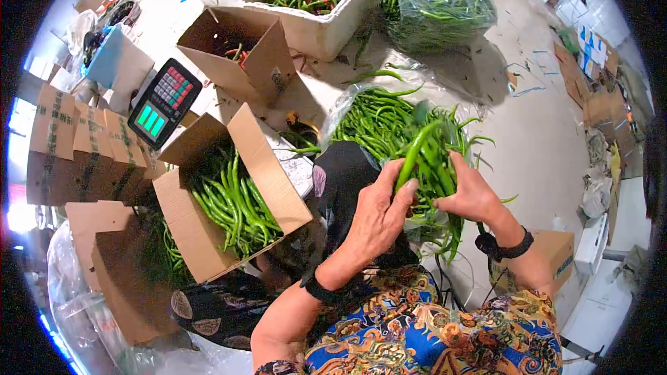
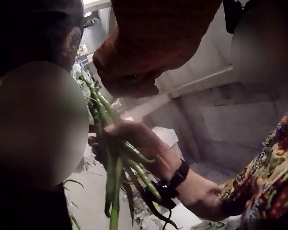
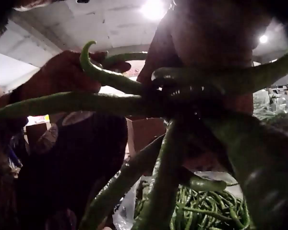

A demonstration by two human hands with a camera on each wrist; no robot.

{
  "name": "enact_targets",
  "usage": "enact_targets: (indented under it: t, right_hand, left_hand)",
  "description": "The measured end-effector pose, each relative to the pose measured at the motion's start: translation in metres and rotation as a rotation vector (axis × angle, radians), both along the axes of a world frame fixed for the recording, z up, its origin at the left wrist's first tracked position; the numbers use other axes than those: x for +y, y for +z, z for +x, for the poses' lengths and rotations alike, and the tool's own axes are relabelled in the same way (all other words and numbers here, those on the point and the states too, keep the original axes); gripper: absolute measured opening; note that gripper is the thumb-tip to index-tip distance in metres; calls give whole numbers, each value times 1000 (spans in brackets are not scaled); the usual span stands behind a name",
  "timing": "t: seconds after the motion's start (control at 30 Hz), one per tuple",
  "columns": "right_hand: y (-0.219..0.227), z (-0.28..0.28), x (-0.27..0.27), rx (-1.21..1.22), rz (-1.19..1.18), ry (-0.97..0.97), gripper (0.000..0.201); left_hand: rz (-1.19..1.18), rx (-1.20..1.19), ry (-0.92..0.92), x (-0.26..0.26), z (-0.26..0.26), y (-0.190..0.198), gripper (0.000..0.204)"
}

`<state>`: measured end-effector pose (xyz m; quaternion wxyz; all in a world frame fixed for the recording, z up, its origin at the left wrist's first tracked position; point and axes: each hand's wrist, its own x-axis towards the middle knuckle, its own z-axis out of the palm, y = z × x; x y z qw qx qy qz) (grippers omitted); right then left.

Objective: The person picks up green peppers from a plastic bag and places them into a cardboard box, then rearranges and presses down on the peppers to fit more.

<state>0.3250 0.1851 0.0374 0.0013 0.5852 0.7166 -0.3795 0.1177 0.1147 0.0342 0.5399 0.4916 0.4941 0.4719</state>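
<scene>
My right hand (image 1: 474, 193) grips a bunch of long green chili peppers (image 1: 435, 170), its thumb across them. In the left wrist view, pepper ends (image 2: 116, 179) hang below that hand. Close beside it, my left hand (image 1: 374, 221) pinches a bright green chili pepper (image 1: 419, 151) between thumb and fingers. In the right wrist view, peppers (image 3: 163, 167) spread out close to the camera. Under both hands lies a large heap of green chili peppers (image 1: 372, 121) in a clear plastic bag (image 1: 338, 112).
An open cardboard box (image 1: 271, 170) with green peppers stands at left, near a scale display (image 1: 165, 103). Another open box (image 1: 240, 45) is behind it. A white foam box (image 1: 319, 31) of peppers and a full plastic bag (image 1: 438, 10) stand at the back. Stacked cartons (image 1: 87, 142) line the left.
</scene>
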Motion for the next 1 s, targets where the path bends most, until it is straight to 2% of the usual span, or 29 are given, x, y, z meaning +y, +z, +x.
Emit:
enact_targets:
  t: [0.03, 0.07, 0.1, 0.13, 0.17, 0.23, 0.3, 0.33, 0.37, 0.4, 0.43, 0.47, 0.5, 0.57, 0.6, 0.7, 0.73, 0.87, 1.0]
  right_hand:
    - [8, -11, -3, -120, -17, -25, 94]
    - [4, -8, -5, -116, -20, -23, 94]
    - [-5, -3, -6, -129, 127, 19, 96]
    - [-10, -3, -6, -139, 276, 64, 99]
    - [-10, -5, -8, -133, 275, 75, 99]
    - [-7, -6, -17, -81, 418, 159, 101]
    - [5, -9, -23, -3, 422, 195, 102]
    - [13, -11, -23, 30, 282, 157, 101]
    - [18, -13, -23, 62, 138, 127, 101]
    - [18, -9, -21, 56, 93, 131, 95]
    - [-6, 6, -14, 376, -95, 59, 87]
    - [8, -5, -14, 514, -337, -79, 83]
    - [27, -13, -14, 634, -582, -223, 80]
    - [34, -24, -15, 714, -641, -253, 79]
    - [36, -32, -13, 709, -654, -208, 81]
    - [46, -64, -10, 717, -635, -203, 87]
    - [55, -76, -9, 726, -645, -197, 87]
    - [59, -111, -5, 1027, -705, -219, 84]
    - [56, -143, -12, 1061, -773, -199, 83]
  left_hand:
    - [-1, 4, 2, -1, -2, 0, 35]
    - [46, 54, 87, -1, -4, 1, 34]
    - [94, 105, 176, 0, -8, 4, 33]
    - [-22, 56, 129, -2, -18, 9, 32]
    - [12, 66, 137, 1, -26, 9, 28]
    - [-148, -61, 232, -1, -44, 16, 26]
    - [-205, -464, 414, 0, -62, 19, 24]
    - [-215, -610, 428, -2, -72, 18, 27]
    - [-168, -748, 344, -9, -84, 6, 32]
    - [-187, -864, 331, -14, -90, 0, 33]
    - [-204, -975, 319, -20, -98, -3, 35]
    - [-221, -981, 303, -28, -108, -6, 36]
    - [-266, -1045, 371, -33, -114, -7, 37]
    - [-197, -1140, 376, -44, -127, -17, 37]
    - [-172, -1081, 399, -50, -134, -17, 38]
    - [-120, -1102, 459, -68, -150, -27, 38]
    - [-80, -1158, 414, -73, -158, -35, 40]
    - [-27, -1146, 486, -94, -174, -28, 39]
    - [-25, -1117, 617, -105, -183, -26, 39]
